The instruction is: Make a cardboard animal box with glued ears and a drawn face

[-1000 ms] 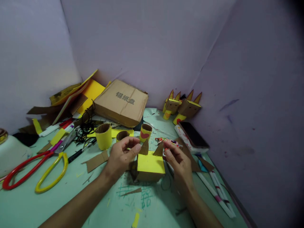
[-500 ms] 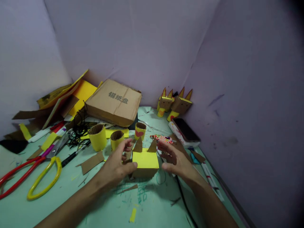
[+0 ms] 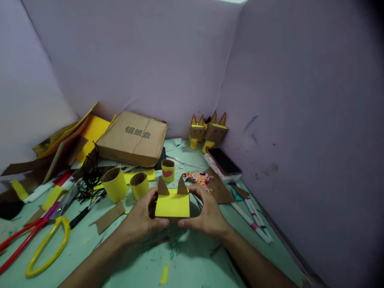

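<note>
Between my two hands is a small cardboard box (image 3: 172, 205) with a yellow top and two pointed brown cardboard ears standing at its far edge. My left hand (image 3: 143, 216) grips its left side, thumb on the near face. On the right side, my right hand (image 3: 207, 212) holds it the same way, fingers curled behind. Just beyond the box stand a yellow cardboard tube with a red heart (image 3: 168, 171), a plain yellow tube (image 3: 139, 187) and a wider yellow tube (image 3: 115, 185).
Large scissors (image 3: 49, 236) with red and yellow handles lie at left, near a black-handled tool (image 3: 81, 216). A flat carton (image 3: 132, 138) is at the back. Finished cardboard animal figures (image 3: 210, 132) stand in the corner behind a phone (image 3: 224, 161). White markers (image 3: 253, 224) lie right.
Both hands have closed in from beside the box and now grip its sides. The view has shifted, so the background sits further left.
</note>
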Motion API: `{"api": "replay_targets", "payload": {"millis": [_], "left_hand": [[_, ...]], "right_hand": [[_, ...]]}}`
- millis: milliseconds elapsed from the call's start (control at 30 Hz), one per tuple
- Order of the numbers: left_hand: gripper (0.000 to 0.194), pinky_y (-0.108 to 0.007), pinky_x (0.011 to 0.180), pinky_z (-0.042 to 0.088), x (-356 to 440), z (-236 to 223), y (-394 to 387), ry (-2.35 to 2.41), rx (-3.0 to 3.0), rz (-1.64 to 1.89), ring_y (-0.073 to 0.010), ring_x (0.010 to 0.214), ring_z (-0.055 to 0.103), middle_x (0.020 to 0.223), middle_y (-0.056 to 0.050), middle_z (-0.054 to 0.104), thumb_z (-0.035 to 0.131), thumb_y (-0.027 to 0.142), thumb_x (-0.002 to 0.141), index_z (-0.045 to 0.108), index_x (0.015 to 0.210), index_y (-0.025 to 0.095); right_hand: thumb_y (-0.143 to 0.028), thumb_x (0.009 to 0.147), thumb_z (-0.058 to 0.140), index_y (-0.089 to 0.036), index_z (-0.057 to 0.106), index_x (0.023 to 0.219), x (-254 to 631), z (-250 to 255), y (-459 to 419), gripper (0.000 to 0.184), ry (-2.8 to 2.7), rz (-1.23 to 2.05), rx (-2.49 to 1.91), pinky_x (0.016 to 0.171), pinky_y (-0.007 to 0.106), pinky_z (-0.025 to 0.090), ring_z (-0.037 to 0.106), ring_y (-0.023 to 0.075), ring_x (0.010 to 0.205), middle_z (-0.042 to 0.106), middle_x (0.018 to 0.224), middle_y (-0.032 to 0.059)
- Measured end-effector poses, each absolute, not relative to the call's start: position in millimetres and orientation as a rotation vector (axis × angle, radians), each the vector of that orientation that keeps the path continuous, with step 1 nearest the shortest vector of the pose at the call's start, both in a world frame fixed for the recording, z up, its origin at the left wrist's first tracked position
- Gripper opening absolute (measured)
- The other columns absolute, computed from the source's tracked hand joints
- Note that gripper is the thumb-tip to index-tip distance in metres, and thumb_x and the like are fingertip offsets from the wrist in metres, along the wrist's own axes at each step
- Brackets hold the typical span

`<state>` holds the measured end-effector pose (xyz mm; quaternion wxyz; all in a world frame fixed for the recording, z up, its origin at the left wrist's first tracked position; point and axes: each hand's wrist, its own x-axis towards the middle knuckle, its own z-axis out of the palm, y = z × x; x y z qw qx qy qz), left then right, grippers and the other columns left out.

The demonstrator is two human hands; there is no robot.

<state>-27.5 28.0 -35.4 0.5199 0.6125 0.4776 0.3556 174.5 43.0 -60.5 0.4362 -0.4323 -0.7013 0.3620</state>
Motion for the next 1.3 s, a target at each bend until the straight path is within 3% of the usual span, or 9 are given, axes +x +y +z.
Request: {"api": "replay_targets", "payload": {"millis": [167, 500, 633, 800, 1033, 1167, 1300], "left_hand": [[0.064, -0.038, 0.088, 0.047, -27.8, -34.4, 29.2, 1.214, 1.54, 0.892, -0.0309, 0.103, 0.059, 0.108, -0.007, 0.068, 0.076, 0.026, 0.054, 0.055, 0.114, 0.017], [0.062, -0.039, 0.084, 0.048, -25.3, -42.3, 28.2, 1.294, 1.63, 0.87, -0.0306, 0.099, 0.059, 0.109, -0.009, 0.066, 0.073, 0.032, 0.057, 0.05, 0.113, 0.018], [0.067, -0.042, 0.091, 0.043, -21.4, -45.2, 27.4, 1.374, 1.663, 0.823, -0.029, 0.104, 0.056, 0.117, -0.011, 0.061, 0.07, 0.024, 0.062, 0.043, 0.123, 0.017], [0.064, -0.035, 0.087, 0.044, -17.7, -43.6, 26.8, 1.267, 1.646, 0.859, -0.0239, 0.102, 0.057, 0.113, -0.005, 0.063, 0.069, 0.012, 0.062, 0.048, 0.122, 0.019], [0.063, -0.036, 0.091, 0.043, -18.1, -40.1, 25.0, 1.202, 1.616, 0.913, -0.0256, 0.106, 0.056, 0.117, -0.004, 0.063, 0.069, 0.012, 0.061, 0.052, 0.122, 0.019], [0.065, -0.038, 0.095, 0.042, -19.6, -44.7, 24.3, 1.188, 1.634, 0.924, -0.0256, 0.111, 0.055, 0.123, -0.005, 0.06, 0.071, 0.014, 0.062, 0.051, 0.124, 0.021], [0.07, -0.04, 0.096, 0.042, -21.3, -51.3, 24.3, 1.256, 1.67, 0.918, -0.0271, 0.113, 0.054, 0.124, -0.009, 0.059, 0.073, 0.022, 0.064, 0.046, 0.128, 0.019]], "right_hand": [[-0.031, 0.041, 0.087, -0.018, 0.057, 0.098, 174.4, -58.8, 40.6, 0.066, -1.716, 0.841, -1.021, 0.085, 0.041, 0.045, 0.058, 0.0276, 0.095, 0.06, 0.098, 0.0069], [-0.032, 0.047, 0.086, -0.018, 0.054, 0.112, 176.1, -79.2, 55.7, 0.074, -1.622, 1.244, -0.92, 0.096, 0.045, 0.043, 0.054, 0.0299, 0.111, 0.057, 0.118, 0.0123], [-0.029, 0.047, 0.087, -0.02, 0.053, 0.114, 182.2, -83.5, 59.5, 0.076, -1.603, 1.328, -0.964, 0.095, 0.046, 0.044, 0.057, 0.0304, 0.108, 0.059, 0.117, 0.0116], [-0.031, 0.05, 0.087, -0.022, 0.055, 0.116, 187.9, -81.8, 61.8, 0.074, -1.618, 1.428, -0.908, 0.096, 0.047, 0.043, 0.055, 0.0309, 0.112, 0.06, 0.12, 0.0109], [-0.041, 0.05, 0.086, -0.024, 0.046, 0.13, 197.1, -67.0, 59.7, 0.091, -1.616, 1.454, -0.846, 0.104, 0.052, 0.032, 0.042, 0.0329, 0.126, 0.046, 0.138, 0.0145], [-0.046, 0.058, 0.081, -0.024, 0.059, 0.116, 198.3, -64.2, 60.5, 0.066, -1.351, 1.306, -0.891, 0.095, 0.045, 0.043, 0.058, 0.0276, 0.108, 0.063, 0.116, 0.0108], [-0.043, 0.064, 0.078, -0.022, 0.07, 0.089, 201.2, -61.9, 63.4, 0.034, -0.96, 1.136, -0.979, 0.065, 0.027, 0.054, 0.065, 0.0143, 0.068, 0.07, 0.078, 0.0023]]}}
